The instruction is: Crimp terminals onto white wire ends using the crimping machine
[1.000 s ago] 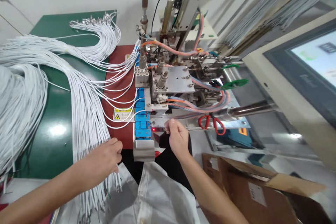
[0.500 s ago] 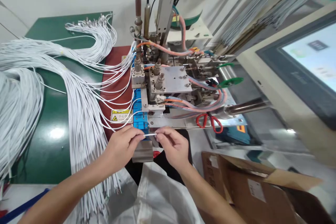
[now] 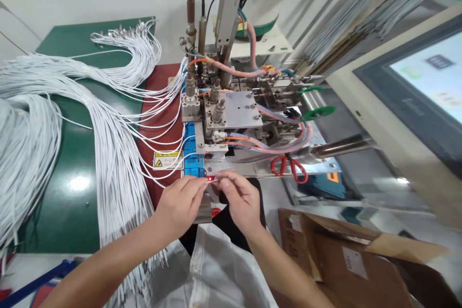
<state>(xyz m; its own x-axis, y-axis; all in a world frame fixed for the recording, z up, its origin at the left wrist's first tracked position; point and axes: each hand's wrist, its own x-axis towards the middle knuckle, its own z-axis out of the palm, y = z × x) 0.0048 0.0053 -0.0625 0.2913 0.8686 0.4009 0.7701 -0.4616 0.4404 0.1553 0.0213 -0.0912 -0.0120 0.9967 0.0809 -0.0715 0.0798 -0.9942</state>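
Observation:
Between my hands, at the near end of the machine, is the end of a white cable (image 3: 212, 181). My left hand (image 3: 182, 202) pinches the cable, fingertips close to the blue clamp blocks (image 3: 194, 166). The fingers of my right hand (image 3: 240, 199) are closed on the tip of the same cable, where fine detail is too small to make out. A red light spot shows between the fingertips. Other white cables (image 3: 162, 127) run from the big bundle (image 3: 115, 168) on the left into the row of blue blocks.
The machine (image 3: 234, 108) with its hoses stands ahead. Red-handled scissors (image 3: 288, 168) lie on its right ledge, below a wire spool (image 3: 313, 104). A screen (image 3: 429, 70) and a cardboard box (image 3: 346, 255) are at right. The green table (image 3: 77, 154) bears more cable bundles.
My left hand has moved right and slightly up, closer to my right hand, so less cable shows between them. A red light spot now appears at the fingertips.

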